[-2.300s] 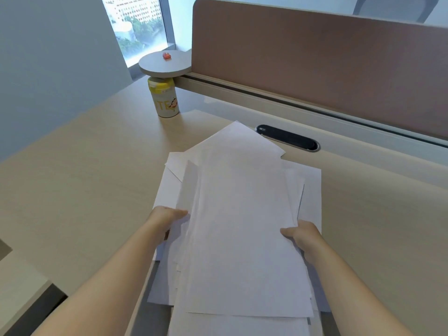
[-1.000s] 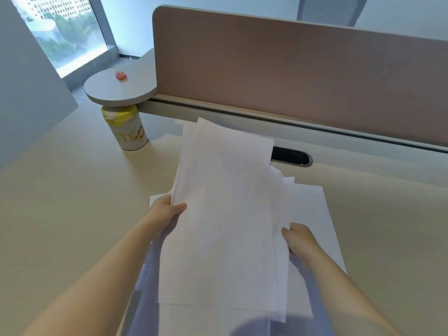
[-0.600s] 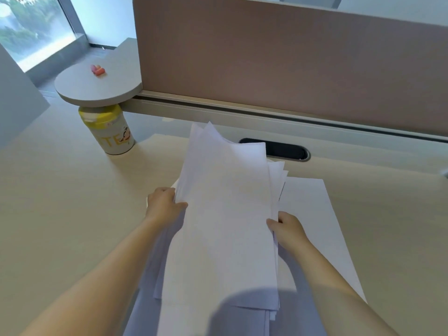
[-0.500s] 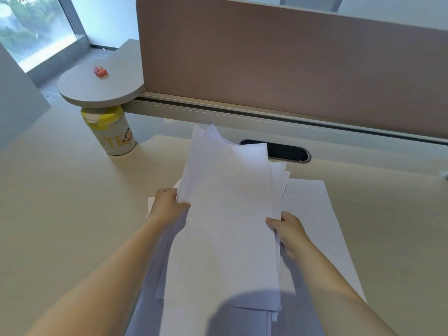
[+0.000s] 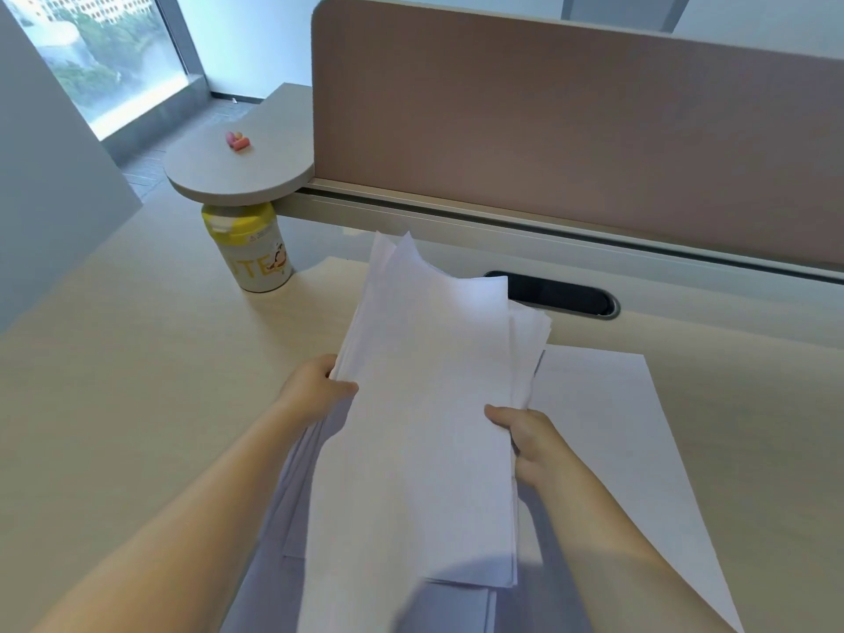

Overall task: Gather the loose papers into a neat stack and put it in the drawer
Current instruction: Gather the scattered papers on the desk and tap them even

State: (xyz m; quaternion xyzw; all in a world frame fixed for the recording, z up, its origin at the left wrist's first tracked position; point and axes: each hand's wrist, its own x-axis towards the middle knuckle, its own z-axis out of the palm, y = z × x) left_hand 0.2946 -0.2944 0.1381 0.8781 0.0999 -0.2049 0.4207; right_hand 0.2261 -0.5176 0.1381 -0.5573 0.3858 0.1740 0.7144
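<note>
A bundle of white papers [image 5: 429,404] is lifted off the desk, its far end tilted up and its corners fanned unevenly. My left hand [image 5: 315,388] grips the bundle's left edge, thumb on top. My right hand [image 5: 525,431] grips its right edge. One loose white sheet [image 5: 607,431] lies flat on the desk to the right, and more sheets lie under the bundle near the desk's front edge. No drawer is in view.
A yellow-lidded can [image 5: 253,253] stands at the back left under a round grey shelf [image 5: 237,175] holding a small pink item [image 5: 237,140]. A brown partition [image 5: 571,143] closes off the back, with a black cable slot [image 5: 557,296] before it.
The spread sheets have been drawn together into one narrower bundle and raised between both hands. The view has shifted right and closer to the partition.
</note>
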